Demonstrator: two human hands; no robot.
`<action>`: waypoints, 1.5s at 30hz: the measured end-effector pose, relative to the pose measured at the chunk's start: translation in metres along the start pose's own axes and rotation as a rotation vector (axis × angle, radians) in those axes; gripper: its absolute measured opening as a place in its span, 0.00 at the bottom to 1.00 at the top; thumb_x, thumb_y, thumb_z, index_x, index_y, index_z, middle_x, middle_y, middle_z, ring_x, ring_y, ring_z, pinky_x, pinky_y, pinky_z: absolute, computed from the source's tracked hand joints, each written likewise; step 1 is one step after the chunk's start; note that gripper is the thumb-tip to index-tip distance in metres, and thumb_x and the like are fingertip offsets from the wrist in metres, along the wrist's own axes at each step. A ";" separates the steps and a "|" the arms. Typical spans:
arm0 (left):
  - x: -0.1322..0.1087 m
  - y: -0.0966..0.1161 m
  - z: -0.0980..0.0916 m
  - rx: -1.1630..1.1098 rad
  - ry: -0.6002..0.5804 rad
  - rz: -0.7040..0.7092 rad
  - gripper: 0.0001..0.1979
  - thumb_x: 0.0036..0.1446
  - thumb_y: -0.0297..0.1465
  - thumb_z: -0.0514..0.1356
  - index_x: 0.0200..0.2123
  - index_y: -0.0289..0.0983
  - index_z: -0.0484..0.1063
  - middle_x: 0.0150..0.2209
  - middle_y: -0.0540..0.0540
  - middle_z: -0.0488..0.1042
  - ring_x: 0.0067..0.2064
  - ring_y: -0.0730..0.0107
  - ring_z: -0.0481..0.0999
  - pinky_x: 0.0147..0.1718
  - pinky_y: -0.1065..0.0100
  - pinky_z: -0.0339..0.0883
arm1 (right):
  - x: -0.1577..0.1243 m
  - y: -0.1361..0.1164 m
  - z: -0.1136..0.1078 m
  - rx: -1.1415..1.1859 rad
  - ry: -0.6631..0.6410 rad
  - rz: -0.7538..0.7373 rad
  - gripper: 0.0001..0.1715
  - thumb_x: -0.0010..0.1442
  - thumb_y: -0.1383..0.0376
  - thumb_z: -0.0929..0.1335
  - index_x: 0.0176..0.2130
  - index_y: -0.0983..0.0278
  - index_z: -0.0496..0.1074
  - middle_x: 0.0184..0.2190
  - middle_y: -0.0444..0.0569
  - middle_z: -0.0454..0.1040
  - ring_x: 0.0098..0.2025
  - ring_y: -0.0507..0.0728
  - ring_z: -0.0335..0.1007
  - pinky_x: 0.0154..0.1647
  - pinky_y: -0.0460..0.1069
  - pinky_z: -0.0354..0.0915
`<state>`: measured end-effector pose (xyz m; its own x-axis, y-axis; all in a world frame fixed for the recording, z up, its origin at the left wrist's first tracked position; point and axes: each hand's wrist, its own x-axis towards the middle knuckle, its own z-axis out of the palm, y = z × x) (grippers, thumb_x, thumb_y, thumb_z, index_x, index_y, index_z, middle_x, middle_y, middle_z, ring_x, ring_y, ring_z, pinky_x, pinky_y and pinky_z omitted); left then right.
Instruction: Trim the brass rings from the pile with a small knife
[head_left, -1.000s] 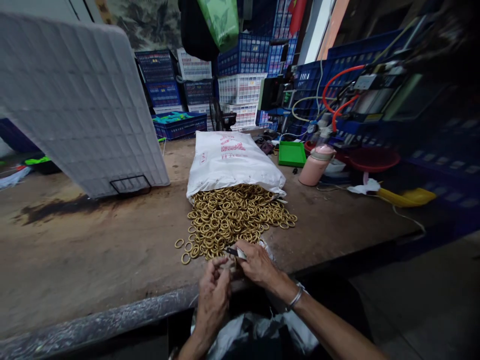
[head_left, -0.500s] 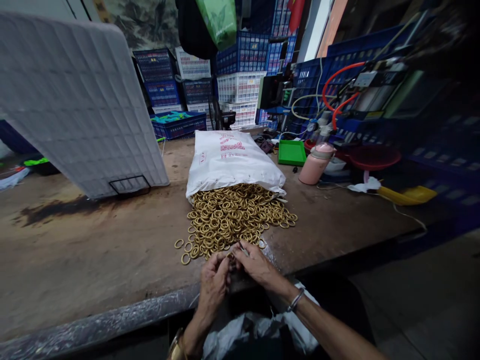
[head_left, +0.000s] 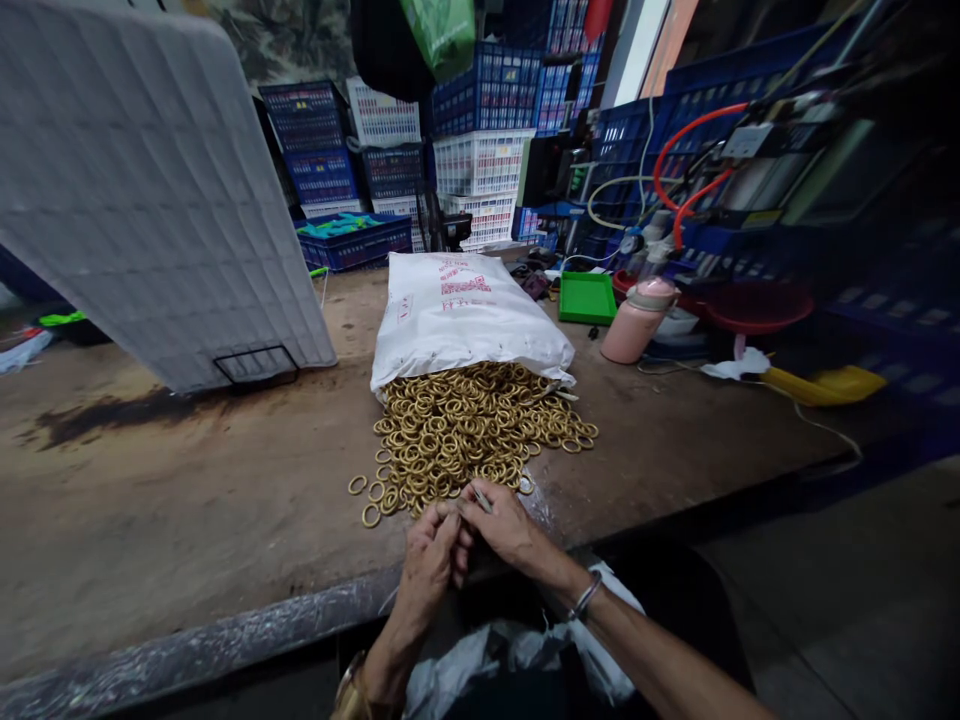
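My left hand [head_left: 430, 552] is closed in a pinch just in front of a pile of brass-coloured rings [head_left: 457, 430]. What it pinches is mostly covered by the fingers now; a ring showed there half a second ago. Touching it at the fingertips, my right hand [head_left: 508, 525] grips a slim metal tool [head_left: 482, 499], whose thin end sticks out above the fingers. The rings spill from the mouth of a white woven sack [head_left: 472, 320] with red print, lying on the wooden table [head_left: 247, 520]. A few rings lie loose left of the pile.
A tall white quilted panel [head_left: 165, 200] stands on the left. To the right are a green tray [head_left: 586, 298], a pink bottle [head_left: 637, 322], a yellow scoop [head_left: 832, 385] and a machine with red hoses [head_left: 757, 170]. Stacked crates [head_left: 484, 165] fill the back.
My fingertips have come closer together, covering the ring that showed between them. The tool in my right hand has turned slightly. The whole view has shifted a little.
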<state>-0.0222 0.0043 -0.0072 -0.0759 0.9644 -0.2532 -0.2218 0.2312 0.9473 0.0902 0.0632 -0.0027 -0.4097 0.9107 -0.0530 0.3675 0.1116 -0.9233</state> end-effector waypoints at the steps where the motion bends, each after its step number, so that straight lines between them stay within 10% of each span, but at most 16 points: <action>1: 0.000 0.000 0.000 -0.026 -0.010 0.001 0.17 0.51 0.44 0.56 0.24 0.36 0.63 0.13 0.57 0.60 0.13 0.83 0.54 0.11 0.79 0.51 | 0.000 0.000 0.000 0.012 -0.008 0.005 0.10 0.53 0.61 0.62 0.24 0.64 0.63 0.19 0.39 0.61 0.24 0.48 0.56 0.27 0.43 0.56; 9: -0.003 -0.005 0.002 -0.222 0.027 -0.014 0.16 0.48 0.44 0.59 0.27 0.36 0.63 0.19 0.56 0.64 0.15 0.84 0.57 0.11 0.79 0.51 | 0.000 -0.001 -0.001 0.057 -0.052 0.022 0.11 0.57 0.62 0.58 0.27 0.64 0.63 0.20 0.40 0.64 0.24 0.49 0.60 0.28 0.43 0.57; 17: -0.003 -0.005 0.001 -0.275 0.098 -0.022 0.18 0.44 0.45 0.62 0.29 0.37 0.62 0.20 0.56 0.66 0.15 0.83 0.60 0.12 0.79 0.54 | -0.013 0.009 -0.007 -0.560 -0.074 -0.164 0.11 0.47 0.75 0.59 0.31 0.63 0.64 0.24 0.43 0.66 0.26 0.50 0.58 0.27 0.44 0.49; 27: -0.002 -0.009 0.000 -0.158 0.095 0.034 0.17 0.47 0.45 0.59 0.29 0.37 0.62 0.17 0.56 0.65 0.15 0.81 0.61 0.15 0.78 0.56 | -0.016 0.003 -0.008 -0.695 -0.126 -0.215 0.14 0.45 0.75 0.58 0.33 0.63 0.63 0.23 0.43 0.66 0.24 0.51 0.58 0.25 0.45 0.45; 45: -0.004 -0.015 -0.005 -0.251 0.073 0.079 0.16 0.47 0.43 0.60 0.26 0.37 0.62 0.18 0.55 0.66 0.16 0.80 0.61 0.16 0.75 0.60 | -0.014 -0.012 0.002 -0.832 -0.181 -0.047 0.15 0.49 0.74 0.59 0.39 0.66 0.64 0.28 0.51 0.72 0.29 0.54 0.65 0.27 0.46 0.48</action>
<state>-0.0229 -0.0033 -0.0213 -0.1708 0.9643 -0.2025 -0.4460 0.1076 0.8886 0.0902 0.0489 0.0081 -0.5408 0.8282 -0.1470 0.8116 0.4679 -0.3499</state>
